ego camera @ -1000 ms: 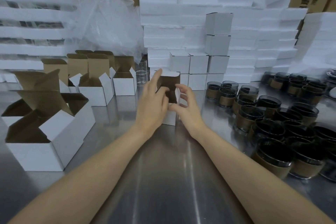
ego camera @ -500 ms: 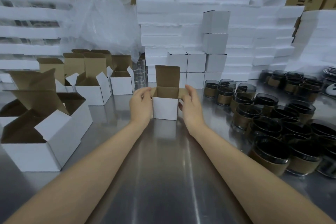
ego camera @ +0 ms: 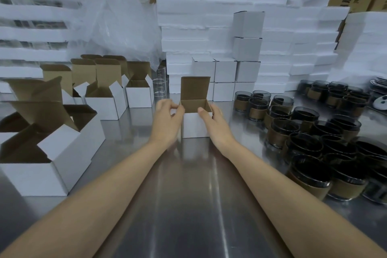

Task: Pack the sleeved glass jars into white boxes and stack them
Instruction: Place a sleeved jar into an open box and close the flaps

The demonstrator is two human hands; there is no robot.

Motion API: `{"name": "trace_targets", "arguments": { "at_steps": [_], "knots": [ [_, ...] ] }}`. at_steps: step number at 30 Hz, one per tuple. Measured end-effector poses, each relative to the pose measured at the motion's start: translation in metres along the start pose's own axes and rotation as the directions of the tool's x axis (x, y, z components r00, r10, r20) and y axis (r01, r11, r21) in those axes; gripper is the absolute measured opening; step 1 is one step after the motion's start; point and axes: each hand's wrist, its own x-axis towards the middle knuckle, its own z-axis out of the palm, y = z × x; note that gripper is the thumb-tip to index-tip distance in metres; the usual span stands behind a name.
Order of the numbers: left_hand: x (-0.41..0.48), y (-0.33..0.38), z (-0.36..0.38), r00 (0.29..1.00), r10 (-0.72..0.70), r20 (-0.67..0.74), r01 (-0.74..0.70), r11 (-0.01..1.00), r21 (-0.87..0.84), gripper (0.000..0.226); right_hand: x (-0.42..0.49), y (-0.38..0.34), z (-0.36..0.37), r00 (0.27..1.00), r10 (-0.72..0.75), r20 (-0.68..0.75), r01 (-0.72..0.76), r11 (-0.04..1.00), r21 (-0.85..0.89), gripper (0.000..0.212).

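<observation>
Box (ego camera: 195, 124) open, left hand (ego camera: 167, 116) pinching its rim, right hand (ego camera: 212, 120) cupping its side; keep flaps clear for jar (ego camera: 258, 109).

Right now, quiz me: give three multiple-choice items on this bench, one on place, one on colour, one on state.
1. The sleeved glass jars stand where from the centre box? A to its left; B to its right; C inside it.
2. The centre box's inner face is: A brown; B white; C blue.
3. Its lid is: A shut; B standing open; C torn off.
Answers: 1 B, the jars cluster to its right. 2 A, bare brown card shows inside the opening. 3 B, the flap stands upright behind the opening.
</observation>
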Motion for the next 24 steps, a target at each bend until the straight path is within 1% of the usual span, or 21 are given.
{"name": "trace_targets", "arguments": {
  "at_steps": [1, 3, 7, 9, 12, 15, 17, 18, 19, 21, 22, 24],
  "knots": [
    [-0.001, 0.001, 0.001, 1.0, 0.018, 0.013, -0.017, 0.999, -0.027, 0.009, 0.0, 0.0, 0.0, 1.0, -0.001, -0.007, 0.001, 1.0, -0.003, 0.036],
    [-0.002, 0.002, 0.001, 0.997, 0.068, 0.038, -0.066, 0.996, -0.054, 0.01, 0.0, 0.0, 0.0, 1.0, -0.007, -0.02, 0.007, 1.0, -0.015, 0.034],
    [-0.003, 0.0, 0.001, 0.987, 0.108, 0.119, -0.107, 0.994, -0.02, 0.04, 0.001, 0.001, 0.0, 0.999, 0.021, -0.035, -0.019, 0.999, 0.048, 0.021],
    [-0.002, 0.0, 0.002, 0.985, 0.084, 0.149, -0.086, 0.996, 0.007, 0.044, 0.0, 0.002, -0.002, 0.999, 0.046, -0.029, -0.043, 0.995, 0.091, 0.02],
    [0.0, 0.003, 0.0, 0.987, 0.014, 0.159, -0.015, 1.0, 0.006, 0.045, 0.0, 0.002, -0.004, 0.998, 0.06, -0.02, -0.057, 0.99, 0.132, 0.019],
    [0.001, 0.004, 0.0, 0.985, -0.038, 0.171, 0.033, 0.999, 0.029, 0.042, 0.0, 0.003, -0.004, 0.998, 0.061, -0.018, -0.058, 0.988, 0.14, 0.026],
    [0.0, 0.002, 0.001, 0.987, -0.039, 0.158, 0.035, 0.999, 0.026, 0.039, 0.0, 0.004, -0.004, 0.998, 0.062, -0.021, -0.059, 0.989, 0.137, 0.03],
    [0.0, 0.001, 0.0, 0.983, -0.033, 0.183, 0.032, 0.999, 0.01, 0.042, 0.001, 0.004, -0.004, 0.998, 0.063, -0.023, -0.059, 0.989, 0.135, 0.029],
    [0.0, 0.0, -0.002, 0.97, -0.041, 0.241, 0.046, 0.999, -0.015, 0.047, 0.001, 0.005, -0.003, 0.998, 0.064, -0.025, -0.061, 0.99, 0.127, 0.028],
    [-0.001, 0.001, -0.008, 0.921, -0.104, 0.374, 0.137, 0.989, -0.06, 0.064, 0.002, 0.004, -0.003, 0.998, 0.063, -0.032, -0.059, 0.993, 0.098, 0.033],
    [-0.002, 0.002, -0.01, 0.902, -0.13, 0.411, 0.172, 0.983, -0.066, 0.072, 0.002, 0.004, -0.002, 0.998, 0.06, -0.035, -0.057, 0.995, 0.084, 0.036],
    [-0.001, 0.0, -0.009, 0.889, -0.124, 0.441, 0.164, 0.985, -0.054, 0.087, 0.003, 0.003, -0.003, 0.999, 0.052, -0.016, -0.05, 0.996, 0.069, 0.036]
  ]
}}
